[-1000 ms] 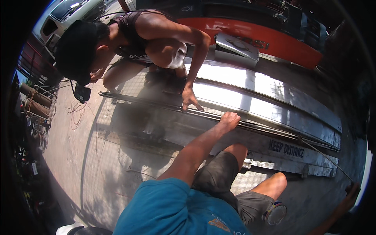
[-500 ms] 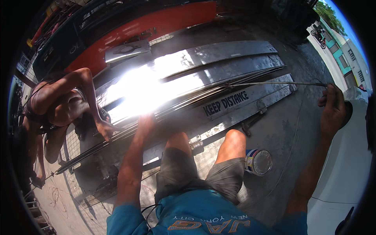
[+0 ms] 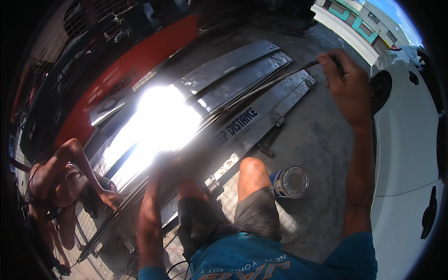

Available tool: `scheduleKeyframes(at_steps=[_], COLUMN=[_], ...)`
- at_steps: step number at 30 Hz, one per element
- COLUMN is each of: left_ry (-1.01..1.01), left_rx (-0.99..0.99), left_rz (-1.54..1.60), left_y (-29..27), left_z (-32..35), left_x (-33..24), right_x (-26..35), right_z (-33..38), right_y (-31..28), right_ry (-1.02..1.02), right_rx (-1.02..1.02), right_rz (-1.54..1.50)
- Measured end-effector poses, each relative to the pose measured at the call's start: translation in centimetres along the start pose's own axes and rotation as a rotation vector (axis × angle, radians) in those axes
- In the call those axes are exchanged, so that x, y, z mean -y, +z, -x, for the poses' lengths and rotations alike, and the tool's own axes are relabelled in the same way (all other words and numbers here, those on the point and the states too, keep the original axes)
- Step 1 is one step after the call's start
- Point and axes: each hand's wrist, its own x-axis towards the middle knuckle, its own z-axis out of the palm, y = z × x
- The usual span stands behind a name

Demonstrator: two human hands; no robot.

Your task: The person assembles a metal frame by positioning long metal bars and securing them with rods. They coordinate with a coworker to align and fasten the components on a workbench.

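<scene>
A long thin rod (image 3: pixel 284 77) has its far end pinched in the fingers of my right hand (image 3: pixel 344 77), raised at the upper right. From there it slants down left to a bundle of slim metal bars (image 3: pixel 136 190). My left hand (image 3: pixel 173 164) is at this bundle, its fingers washed out by strong glare. Under and beyond the bars lie long metal panels (image 3: pixel 224 67), and one nearer panel (image 3: pixel 275 100) bears dark lettering. A co-worker's hand (image 3: pixel 112 200) rests on the bars at the left.
A paint can (image 3: pixel 295 181) stands on the concrete by my knee. A white car (image 3: pixel 401 140) flanks my right arm. The co-worker (image 3: pixel 56 186) crouches at the left. A red panel (image 3: pixel 140 63) and a small metal plate (image 3: pixel 111 106) are at the back. Glare hides the panels' middle.
The view has swung to the right, showing more of the white car. My right hand appears higher and closer to the panels, still on the rod, which now slopes more steeply.
</scene>
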Motion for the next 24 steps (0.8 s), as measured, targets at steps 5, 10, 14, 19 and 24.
scheduleKeyframes(at_steps=[5,10,14,19,24], left_ry=[0.258,0.466,0.359,0.402,0.414], left_rx=[-0.124,-0.105,0.111,0.112,0.089], left_rz=[0.377,0.697,0.619,0.541,0.524], left_y=[-0.3,-5.2,-6.5,-6.4,-7.6], left_z=[-13.8,-20.1,-21.5,-21.7,-21.7], left_x=[-12.7,-26.7,-27.8,-28.4,-28.1], right_x=[-0.2,-1.8,-3.7,-4.0,-1.4], right_z=[-0.8,-1.1,-1.4,-1.4,-2.2], right_y=[0.1,-0.6,-1.1,-2.0,-3.0], right_ry=[-0.153,-0.299,-0.354,-0.297,0.016], right_rx=[-0.047,-0.046,-0.016,0.001,0.194], right_rz=[0.003,0.064,-0.040,-0.220,0.004])
